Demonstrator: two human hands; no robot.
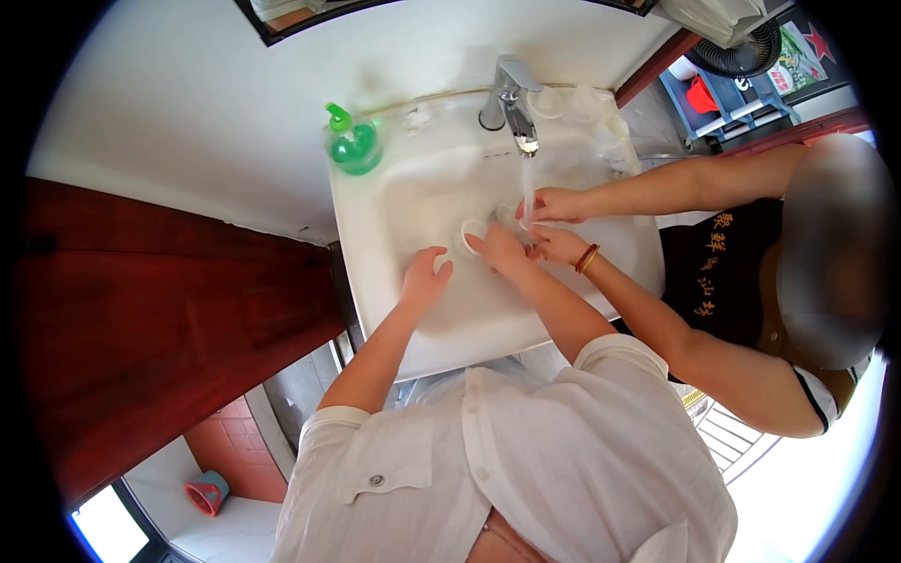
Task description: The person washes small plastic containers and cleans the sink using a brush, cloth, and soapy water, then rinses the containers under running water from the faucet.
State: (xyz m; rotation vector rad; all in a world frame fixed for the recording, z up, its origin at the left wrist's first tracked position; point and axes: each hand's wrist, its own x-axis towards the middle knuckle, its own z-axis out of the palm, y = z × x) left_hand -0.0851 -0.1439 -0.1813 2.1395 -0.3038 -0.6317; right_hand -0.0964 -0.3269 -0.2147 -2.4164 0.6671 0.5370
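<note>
Over the white sink (pixel 375 324), my left hand (pixel 427 280) is held with its fingers apart and nothing in them. My right hand (pixel 505 250) is closed on a small white cup (pixel 465 239); its thumb lies over the round rim. Water runs from the chrome faucet (pixel 513 103) just beyond my right hand. Another person's hands reach in from the right: one hand (pixel 556 205) is at the stream, and the other hand (pixel 560 246), with a bracelet (pixel 587 259), is close beside my right fingers. What those hands hold is partly hidden.
A clear soap dispenser (pixel 355 147) with green liquid stands on the sink's back left corner. Several small white cups (pixel 546 102) sit along the back right ledge. The person in a dark apron (pixel 723 267) stands at the right. A dark red door (pixel 178 310) is at the left.
</note>
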